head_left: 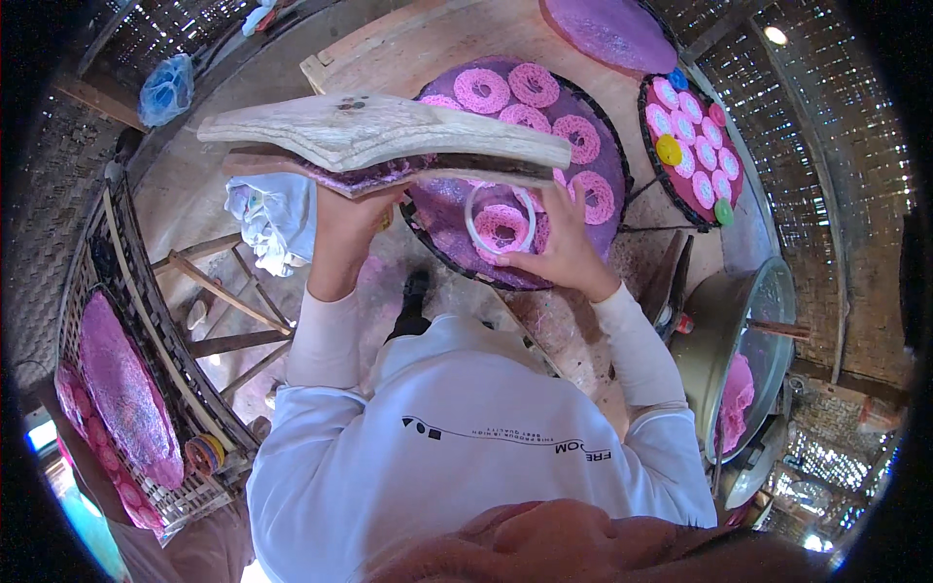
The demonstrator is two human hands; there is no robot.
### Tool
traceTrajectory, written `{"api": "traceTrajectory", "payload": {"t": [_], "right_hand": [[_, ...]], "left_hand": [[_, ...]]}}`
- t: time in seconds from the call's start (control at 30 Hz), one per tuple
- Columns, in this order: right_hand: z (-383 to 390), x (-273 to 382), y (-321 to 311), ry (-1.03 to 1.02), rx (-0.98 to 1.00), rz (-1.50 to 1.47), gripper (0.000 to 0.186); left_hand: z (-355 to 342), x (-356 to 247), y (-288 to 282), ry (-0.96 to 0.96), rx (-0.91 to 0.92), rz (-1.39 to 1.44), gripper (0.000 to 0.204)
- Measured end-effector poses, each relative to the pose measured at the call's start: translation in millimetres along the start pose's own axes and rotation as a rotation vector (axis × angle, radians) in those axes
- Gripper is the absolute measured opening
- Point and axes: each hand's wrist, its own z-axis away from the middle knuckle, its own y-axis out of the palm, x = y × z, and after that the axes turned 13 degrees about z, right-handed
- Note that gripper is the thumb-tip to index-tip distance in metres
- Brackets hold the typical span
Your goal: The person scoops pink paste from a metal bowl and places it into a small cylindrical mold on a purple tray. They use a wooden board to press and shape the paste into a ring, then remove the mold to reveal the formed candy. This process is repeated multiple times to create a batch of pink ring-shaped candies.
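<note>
My left hand (345,233) is closed beneath a long two-part wooden press (389,136), its upper part pale and its lower part dark and pink-stained. The press partly hides those fingers. Under its right end, my right hand (569,243) pinches a white ring (469,219), with the thumb at its near edge. Inside the ring, a pink coil of thin strands (499,229) shows over the round purple tray (447,243). More pink ring-shaped coils (575,138) lie on that tray, some hidden behind the press.
At the far right stands another dark-rimmed tray (661,180) with pink coils and coloured rings. A large metal pot (714,340) holding pink dough (737,398) is near my right arm. On the left are a woven rack (136,369) and a white cloth bag (277,214).
</note>
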Motion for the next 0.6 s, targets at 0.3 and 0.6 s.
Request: {"api": "traceTrajectory", "payload": {"t": [0.3,0.6], "right_hand": [[-49.4,19.1,46.1,-0.242,0.021,0.031,0.103],[-54.2,14.2,32.6,-0.237,0.073,0.113,0.067]], "left_hand": [[-3.3,-9.2,-10.4,0.108,-0.187,-0.035,0.022],[-0.8,-9.1,-26.5,0.106,-0.175,0.003,0.025]]}}
